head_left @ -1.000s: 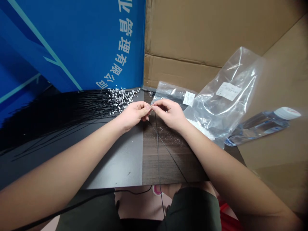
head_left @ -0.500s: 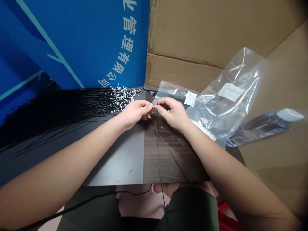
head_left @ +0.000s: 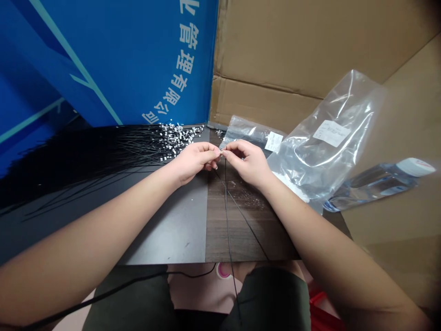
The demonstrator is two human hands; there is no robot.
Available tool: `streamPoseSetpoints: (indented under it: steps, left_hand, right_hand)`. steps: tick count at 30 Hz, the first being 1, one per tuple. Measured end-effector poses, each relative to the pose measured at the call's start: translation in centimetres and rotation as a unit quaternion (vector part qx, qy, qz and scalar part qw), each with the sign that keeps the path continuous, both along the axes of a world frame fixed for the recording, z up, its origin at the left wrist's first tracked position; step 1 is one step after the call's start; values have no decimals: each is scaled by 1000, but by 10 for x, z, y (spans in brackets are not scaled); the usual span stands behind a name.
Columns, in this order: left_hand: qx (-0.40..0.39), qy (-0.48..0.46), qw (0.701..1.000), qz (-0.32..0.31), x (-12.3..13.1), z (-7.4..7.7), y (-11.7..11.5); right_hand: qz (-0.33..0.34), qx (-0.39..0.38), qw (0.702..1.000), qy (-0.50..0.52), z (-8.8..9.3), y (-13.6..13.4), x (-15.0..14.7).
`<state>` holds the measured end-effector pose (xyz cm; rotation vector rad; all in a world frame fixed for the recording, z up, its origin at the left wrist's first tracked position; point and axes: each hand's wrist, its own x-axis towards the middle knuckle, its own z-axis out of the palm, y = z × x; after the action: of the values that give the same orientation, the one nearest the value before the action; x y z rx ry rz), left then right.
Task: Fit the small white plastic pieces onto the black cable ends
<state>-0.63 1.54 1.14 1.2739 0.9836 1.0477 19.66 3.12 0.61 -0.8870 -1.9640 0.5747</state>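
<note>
My left hand (head_left: 197,161) and my right hand (head_left: 248,162) meet fingertip to fingertip above the brown part of the table, both closed in a pinch. Between the fingertips a small white connector (head_left: 221,153) shows; the fingers cover most of it. From under the right fingertips a thin black wire (head_left: 226,207) runs down past the table's front edge. A second black wire (head_left: 246,219) slants from below my left fingers toward the lower right and crosses the first. Behind my left hand lies a large bundle of black wires (head_left: 138,142) with white connectors (head_left: 175,138) on their ends.
Behind my right hand is a small clear bag (head_left: 246,126) with a label. A larger plastic bag (head_left: 330,151) leans at the right, beside a water bottle (head_left: 379,184) lying tilted. A blue printed panel (head_left: 138,59) and cardboard (head_left: 292,46) stand at the back.
Both hands stay pinched together in almost the same spot. The whole view has shifted very slightly; bags, bottle and wires lie as before.
</note>
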Motion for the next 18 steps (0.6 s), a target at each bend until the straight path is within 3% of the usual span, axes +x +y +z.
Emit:
streamPoseSetpoints:
  steps: [7,10,14,18]
  left_hand:
    - [-10,-12,1000,8,1,2,-1]
    - [-3,-17,1000,17,1,3,-1]
    - [-5,-47,998,52,0,3,1]
    - [-23,-74,995,69,0,3,4]
  right_hand:
    - [0,-8,1000,8,-1,0,-1]
    - [10,-46,997,59,-1,1,-2]
    - [14,-162,976,145,2,1,-3]
    - [67,-322,931,158,6,-1,-4]
